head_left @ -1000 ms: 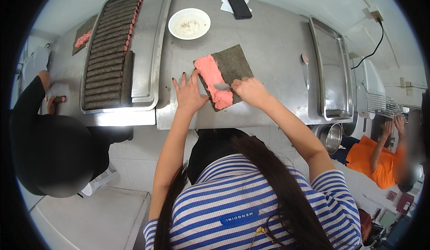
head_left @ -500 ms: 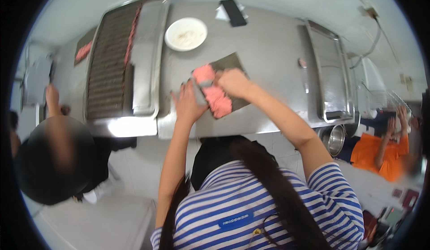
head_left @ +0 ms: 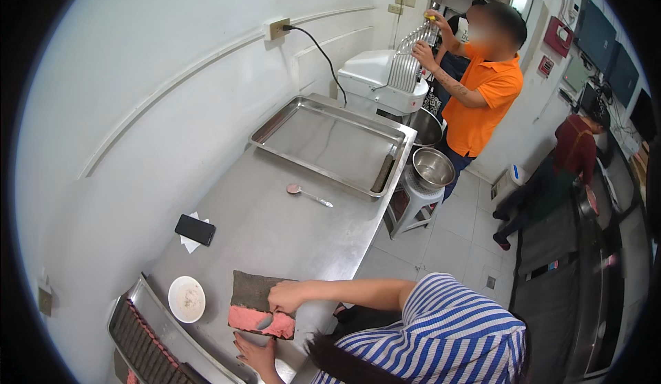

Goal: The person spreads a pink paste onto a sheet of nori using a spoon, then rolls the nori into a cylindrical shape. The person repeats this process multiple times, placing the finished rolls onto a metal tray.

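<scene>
A dark green seaweed sheet (head_left: 256, 287) lies on the steel table, with a band of pink minced paste (head_left: 246, 317) along its near part. My right hand (head_left: 288, 297) is closed around a spoon (head_left: 265, 323), whose bowl rests against the paste; the handle is mostly hidden in my fist. Beside the near edge of the sheet is my left hand (head_left: 257, 358), its fingers spread and nothing in it. A white bowl (head_left: 186, 300) with pale contents stands to the left of the sheet.
At the left is a tray (head_left: 141, 294) of dark rolls. A phone (head_left: 195, 230) and another spoon (head_left: 310, 195) lie on the table. Farther off is a large tray (head_left: 330, 143) holding one dark roll (head_left: 382, 174). A person in orange (head_left: 490, 95) handles a white machine (head_left: 375, 77).
My view has swung right, bringing the room into sight. The pink paste, earlier in clumps, now forms a flatter, more even band. My right hand still grips the spoon.
</scene>
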### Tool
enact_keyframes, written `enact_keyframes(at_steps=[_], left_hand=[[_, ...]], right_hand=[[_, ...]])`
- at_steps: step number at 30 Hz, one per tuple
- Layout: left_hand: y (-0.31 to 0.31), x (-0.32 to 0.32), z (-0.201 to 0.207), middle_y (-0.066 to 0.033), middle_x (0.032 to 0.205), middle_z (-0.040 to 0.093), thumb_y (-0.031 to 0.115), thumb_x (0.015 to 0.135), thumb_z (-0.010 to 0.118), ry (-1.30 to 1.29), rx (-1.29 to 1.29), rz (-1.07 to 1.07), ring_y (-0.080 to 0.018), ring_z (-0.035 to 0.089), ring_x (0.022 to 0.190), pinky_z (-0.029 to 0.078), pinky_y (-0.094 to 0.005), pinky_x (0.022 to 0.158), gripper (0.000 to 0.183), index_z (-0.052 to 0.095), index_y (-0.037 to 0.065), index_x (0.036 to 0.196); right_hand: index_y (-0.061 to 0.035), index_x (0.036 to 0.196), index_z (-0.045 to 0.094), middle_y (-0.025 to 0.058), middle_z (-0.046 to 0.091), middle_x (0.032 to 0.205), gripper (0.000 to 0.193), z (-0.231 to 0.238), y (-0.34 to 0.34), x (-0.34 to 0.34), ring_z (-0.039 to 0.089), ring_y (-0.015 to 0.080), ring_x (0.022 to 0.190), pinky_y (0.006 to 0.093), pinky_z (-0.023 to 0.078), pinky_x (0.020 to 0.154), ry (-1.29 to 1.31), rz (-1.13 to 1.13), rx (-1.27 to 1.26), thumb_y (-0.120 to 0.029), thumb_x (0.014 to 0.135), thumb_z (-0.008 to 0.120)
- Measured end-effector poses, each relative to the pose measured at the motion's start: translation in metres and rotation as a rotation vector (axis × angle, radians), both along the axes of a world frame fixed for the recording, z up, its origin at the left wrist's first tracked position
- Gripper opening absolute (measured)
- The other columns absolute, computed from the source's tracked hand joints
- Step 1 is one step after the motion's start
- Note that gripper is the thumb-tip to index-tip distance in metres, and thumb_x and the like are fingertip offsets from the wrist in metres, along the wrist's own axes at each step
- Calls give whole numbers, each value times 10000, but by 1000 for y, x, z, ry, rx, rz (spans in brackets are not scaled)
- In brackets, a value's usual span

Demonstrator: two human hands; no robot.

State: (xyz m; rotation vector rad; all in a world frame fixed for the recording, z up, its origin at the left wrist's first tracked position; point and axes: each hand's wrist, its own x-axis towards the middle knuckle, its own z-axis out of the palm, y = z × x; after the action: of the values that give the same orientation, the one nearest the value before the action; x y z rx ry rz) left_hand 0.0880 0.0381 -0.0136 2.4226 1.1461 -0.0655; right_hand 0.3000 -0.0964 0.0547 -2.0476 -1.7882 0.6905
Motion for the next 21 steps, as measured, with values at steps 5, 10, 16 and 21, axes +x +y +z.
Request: enact_keyframes(at_steps=[5,10,16,21], left_hand=[[0,2,7,-128,1502,287,489,586,788,23,7,-10,-324,231,1412,208,-631,1083,1182,154,54,1484],[-1,0,2,-181,1487,310,486,619,765,8,50,7,-366,281,1380,241,-643,1050,1111,205,43,1470],[-8,-9,5,-188,1478,327,409,649,786,-108,31,-4,-370,275,1384,184,-634,1071,1040,238,20,1442],[-19,-10,10,-134,1542,222,379,623,793,-87,-57,38,-368,176,1427,146,-656,1086,1114,153,42,1470]], right_hand=[[-152,932,729,129,685,837,253,-10,-27,-5,644,344,797,465,500,664,31,-91,-37,-136,736,569],[-120,875,713,128,657,816,183,-45,-36,-3,628,339,806,459,496,680,31,-94,187,-138,730,604],[-162,990,719,88,626,892,307,16,-37,2,626,320,880,434,508,718,-70,-131,104,-59,736,581],[-121,958,718,72,624,870,298,31,-24,-7,638,291,812,422,509,682,-358,160,36,-55,702,580]])
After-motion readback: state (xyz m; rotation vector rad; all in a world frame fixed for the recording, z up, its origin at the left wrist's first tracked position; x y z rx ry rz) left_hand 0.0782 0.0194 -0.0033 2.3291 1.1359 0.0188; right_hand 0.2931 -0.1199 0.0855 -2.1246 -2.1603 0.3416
